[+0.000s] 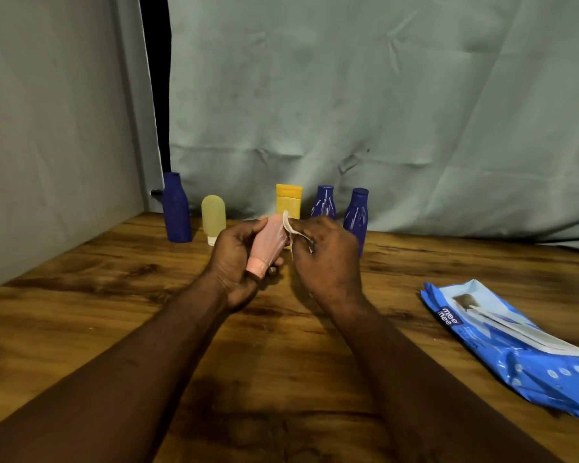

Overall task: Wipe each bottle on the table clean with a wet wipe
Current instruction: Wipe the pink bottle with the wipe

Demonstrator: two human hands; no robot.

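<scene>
Your left hand (234,259) grips the pink bottle (268,243), cap toward the table's near edge; your right hand (325,255), touching alongside, pinches the wet wipe (287,225).

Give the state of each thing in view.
Pink plastic tube: held in left hand, cap down
White wet wipe: pinched by right hand, touching tube
Three dark blue plastic bottles: upright
Yellow plastic bottle: upright
Pale green tube: standing on cap
Blue wipes pack: lying flat
</scene>
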